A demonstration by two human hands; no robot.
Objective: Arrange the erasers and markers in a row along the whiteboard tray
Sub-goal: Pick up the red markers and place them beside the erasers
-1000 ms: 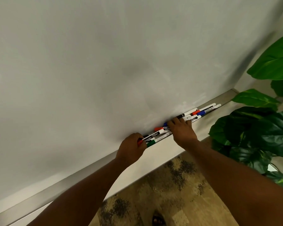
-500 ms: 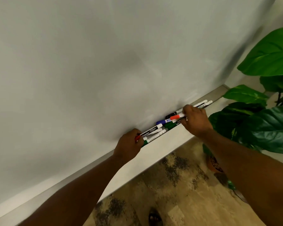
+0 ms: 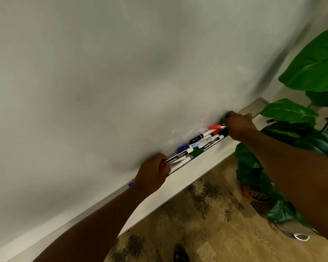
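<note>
Left hand point(image 3: 151, 172) grips the near end of a marker pile point(image 3: 195, 146) that lies jumbled in the whiteboard tray point(image 3: 187, 172). Right hand point(image 3: 238, 126) pinches a red-capped marker point(image 3: 216, 127) at the far end. I think the sorting step is on. Next, each marker needs laying end to end. No erasers show.

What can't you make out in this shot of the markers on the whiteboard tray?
Head view only:
- Left hand covers the near ends of the white-barrelled markers.
- Right hand hides the far ends.
- Exact marker count: they overlap.
- Erasers: none visible.
- Grey metal tray interior: hidden by angle.
</note>
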